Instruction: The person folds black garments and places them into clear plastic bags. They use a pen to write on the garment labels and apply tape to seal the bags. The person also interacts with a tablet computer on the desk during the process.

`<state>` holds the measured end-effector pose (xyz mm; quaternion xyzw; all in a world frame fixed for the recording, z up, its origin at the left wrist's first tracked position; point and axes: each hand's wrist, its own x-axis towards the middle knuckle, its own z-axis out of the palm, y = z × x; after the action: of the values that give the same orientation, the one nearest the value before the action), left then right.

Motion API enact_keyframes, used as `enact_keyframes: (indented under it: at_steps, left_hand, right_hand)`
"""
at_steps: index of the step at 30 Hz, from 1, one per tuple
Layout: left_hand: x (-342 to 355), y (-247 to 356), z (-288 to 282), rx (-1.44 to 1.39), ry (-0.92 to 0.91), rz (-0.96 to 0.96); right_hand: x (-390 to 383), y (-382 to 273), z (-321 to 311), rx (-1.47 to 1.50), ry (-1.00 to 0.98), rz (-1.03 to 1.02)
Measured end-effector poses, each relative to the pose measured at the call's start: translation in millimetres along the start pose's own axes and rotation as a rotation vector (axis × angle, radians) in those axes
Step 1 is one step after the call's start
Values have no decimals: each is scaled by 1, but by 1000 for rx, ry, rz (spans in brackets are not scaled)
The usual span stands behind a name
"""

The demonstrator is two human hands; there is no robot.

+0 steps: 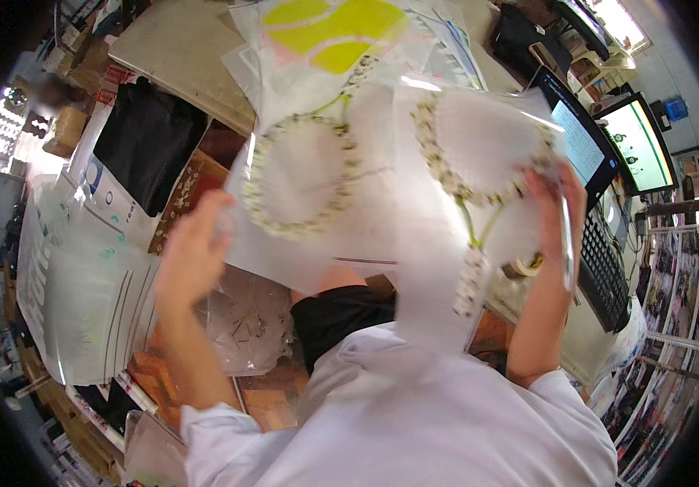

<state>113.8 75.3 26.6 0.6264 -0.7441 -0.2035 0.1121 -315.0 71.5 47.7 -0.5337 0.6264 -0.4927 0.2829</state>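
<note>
My right hand [556, 191] is closed on the right edge of a translucent film sheet [491, 158]. A ring of pale flower-like shapes with a green stem is printed on it. A slim silver tool [566, 239] lies along the same hand, its kind blurred. To the left, partly under that sheet, is a second translucent film sheet [301, 264] with a similar oval ring [262, 217]. My left hand [195, 252], smeared by motion, is at the left edge of this second sheet. Whether its fingers grip the edge cannot be made out.
More clear sheets with a yellow print [337, 32] lie on the table [179, 49] ahead. A laptop [577, 134], a monitor [640, 146] and a black keyboard [601, 264] stand at the right. Black cloth [151, 142] and a large translucent sheet [81, 300] are at the left. A clear plastic bag [248, 325] hangs below.
</note>
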Motion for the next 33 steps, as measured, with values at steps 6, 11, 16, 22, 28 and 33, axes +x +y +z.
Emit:
enact_keyframes:
  at_steps: [6,11,16,22,28,33]
  left_hand:
    - [139,10,-94,598,207,-36]
    - [257,54,-105,458,1060,504]
    - [273,69,-78,218,1205,492]
    - [228,-179,-33,221,302,-127]
    - [128,-250,29,205,11,-634]
    - [118,-240,42,347,200,-225]
  right_hand:
    - [-42,8,-68,29,60,-147]
    - [-37,-15,-52,-121,-14,-219]
    - [-35,-15,-60,-465,-20,-380]
    - [-26,-13,-66,-319,76,-386]
    - [43,-34,-6,-77,62,-346]
    - [140,-11,78,-65,-160,-143]
